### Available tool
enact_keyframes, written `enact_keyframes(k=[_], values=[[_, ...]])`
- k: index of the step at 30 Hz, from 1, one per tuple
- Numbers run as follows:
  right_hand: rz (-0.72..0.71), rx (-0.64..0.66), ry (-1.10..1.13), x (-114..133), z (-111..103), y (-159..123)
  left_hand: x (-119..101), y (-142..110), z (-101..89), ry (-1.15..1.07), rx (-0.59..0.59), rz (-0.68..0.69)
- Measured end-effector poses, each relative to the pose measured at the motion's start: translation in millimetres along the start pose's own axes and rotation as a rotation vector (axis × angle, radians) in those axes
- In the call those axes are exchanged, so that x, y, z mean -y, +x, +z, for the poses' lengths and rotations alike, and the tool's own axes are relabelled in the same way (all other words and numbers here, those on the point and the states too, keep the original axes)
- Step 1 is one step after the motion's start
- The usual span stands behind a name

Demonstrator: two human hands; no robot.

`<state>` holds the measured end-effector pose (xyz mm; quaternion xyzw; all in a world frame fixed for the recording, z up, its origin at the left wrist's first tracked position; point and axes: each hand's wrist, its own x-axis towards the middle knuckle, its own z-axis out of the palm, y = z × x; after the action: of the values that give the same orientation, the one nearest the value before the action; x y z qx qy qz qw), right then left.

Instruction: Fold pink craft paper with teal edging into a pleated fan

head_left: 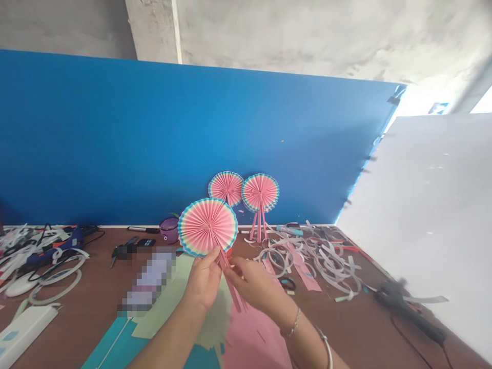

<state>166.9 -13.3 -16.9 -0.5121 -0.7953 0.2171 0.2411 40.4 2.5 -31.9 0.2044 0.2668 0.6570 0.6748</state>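
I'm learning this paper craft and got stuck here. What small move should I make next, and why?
I'd probably stand the pleated paper fan against the blue board, beside the two matching fans. It looks finished: a full pink disc with a blue-edged rim and pink sticks, held by your left hand and right hand.

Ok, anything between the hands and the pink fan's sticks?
Nothing visible. The left hand and right hand are both on the pink paper sticks of the pleated paper fan, with nothing in between.
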Motion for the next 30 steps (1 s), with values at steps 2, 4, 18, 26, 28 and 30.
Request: enact_keyframes(k=[2, 4, 18, 26, 28, 30], values=[[0.039, -0.021, -0.147, 6, 12, -2, 2, 1, -0.9, -0.004, -0.004, 0.018], [0.047, -0.016, -0.227, 9, 20, -2, 2, 1, -1.7, -0.007, -0.009, 0.038], [0.087, -0.101, -0.215, 6, 19, 2, 1, 3, -6.6, 0.03, -0.028, -0.029], [0.023, -0.075, -0.177, 9, 28, -1, 1, 1, -3.4, 0.014, -0.039, -0.011], [0.033, -0.096, -0.197, 9, 29, -1, -1, -1, 1.3, 0.015, -0.028, 0.022], [0.04, -0.109, -0.226, 9, 30, -1, -2, -3, 3.5, 0.05, -0.008, 0.054]])
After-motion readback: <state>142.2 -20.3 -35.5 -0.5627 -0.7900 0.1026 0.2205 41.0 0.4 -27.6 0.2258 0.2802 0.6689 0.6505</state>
